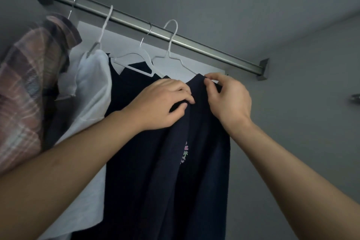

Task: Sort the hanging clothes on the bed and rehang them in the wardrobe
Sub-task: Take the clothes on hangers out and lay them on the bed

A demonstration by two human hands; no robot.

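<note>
Navy shirt (175, 161) hangs from a white hanger (171, 48) hooked on the rail (194, 45), rightmost of the clothes there. Both hands work at its top edge: the left hand (163, 103) has fingers curled into the cloth at one shoulder, and the right hand (228, 97) pinches the other shoulder between thumb and fingertips, just under the hanger's arm. The hanger's long axis runs from left hand to right, so the shirt lies straight below both grips; the right is nearer the bare end of the rail. Settling the shoulders seems the step in hand.
</note>
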